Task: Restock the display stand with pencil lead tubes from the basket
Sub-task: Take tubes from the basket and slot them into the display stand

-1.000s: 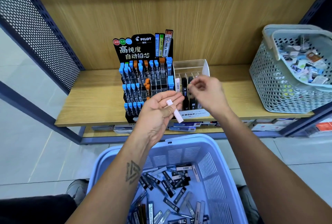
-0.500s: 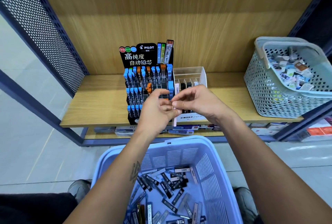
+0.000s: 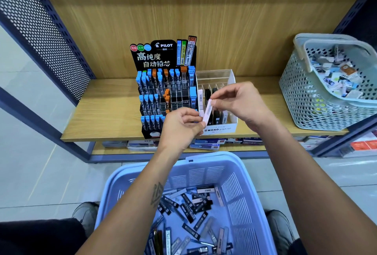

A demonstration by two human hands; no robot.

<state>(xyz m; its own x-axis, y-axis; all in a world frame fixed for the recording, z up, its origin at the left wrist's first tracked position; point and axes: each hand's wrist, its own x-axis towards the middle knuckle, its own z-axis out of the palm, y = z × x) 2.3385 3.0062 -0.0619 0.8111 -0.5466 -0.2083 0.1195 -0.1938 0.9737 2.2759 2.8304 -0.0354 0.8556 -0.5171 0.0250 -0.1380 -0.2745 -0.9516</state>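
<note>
A pale pink lead tube point(image 3: 207, 111) is held upright between both hands in front of the clear MONO display stand point(image 3: 219, 127). My right hand point(image 3: 238, 101) pinches its top end. My left hand point(image 3: 181, 125) grips its lower end. The MONO stand holds a few black and white tubes in its slots. The black PILOT display stand point(image 3: 163, 56) to its left is filled with blue and orange capped tubes. Below, the blue basket point(image 3: 244, 189) holds several loose dark and grey lead tubes point(image 3: 191, 211).
Both stands sit on a wooden shelf point(image 3: 106, 115) with a wooden back panel. A grey perforated basket point(image 3: 306, 99) of small packets stands at the shelf's right end. A lower shelf holds flat boxes point(image 3: 206, 146). My shoes point(image 3: 279, 226) flank the blue basket on the tiled floor.
My right hand came back from the MONO stand to the pink tube in my left hand. Both hands now hold it, turned upright and lifted nearer the stand.
</note>
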